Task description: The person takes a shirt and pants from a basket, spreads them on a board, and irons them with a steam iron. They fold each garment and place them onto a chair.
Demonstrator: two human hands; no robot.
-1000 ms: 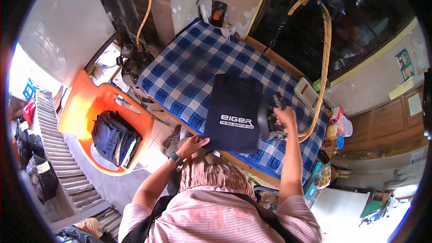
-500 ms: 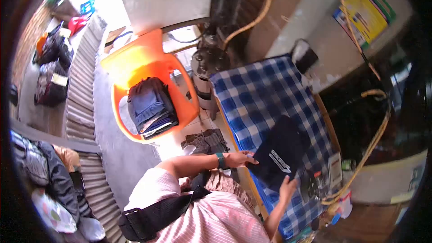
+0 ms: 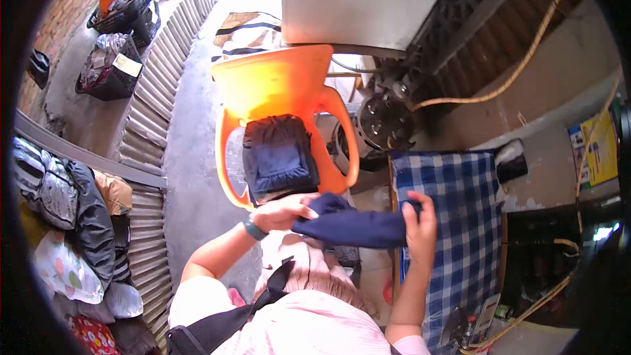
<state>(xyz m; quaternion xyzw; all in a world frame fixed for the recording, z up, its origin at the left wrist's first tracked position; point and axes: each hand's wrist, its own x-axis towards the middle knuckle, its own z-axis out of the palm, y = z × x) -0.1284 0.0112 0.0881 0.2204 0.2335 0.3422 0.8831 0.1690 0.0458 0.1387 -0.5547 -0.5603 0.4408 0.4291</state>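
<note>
A folded dark navy cloth (image 3: pixel 358 227) is stretched between my two hands, in front of my body. My left hand (image 3: pixel 286 212), with a band on its wrist, grips the left end. At the right end, my right hand (image 3: pixel 420 220) has its fingers and thumb round the cloth. Just beyond my left hand, a stack of folded dark clothes (image 3: pixel 279 158) lies on the seat of an orange plastic chair (image 3: pixel 276 82). On the right, a blue and white checked cloth (image 3: pixel 460 223) covers a table.
Black baskets of clothes (image 3: pixel 110 72) stand at the upper left, beyond a corrugated strip. Bags and clothing (image 3: pixel 79 223) are piled at the left edge. A metal cylinder (image 3: pixel 381 121) stands behind the chair. Small items lie at the table's lower end.
The dark cloth has been lifted off the checked table and moved left towards the chair, in both hands. It is now folded narrower. The view has turned left.
</note>
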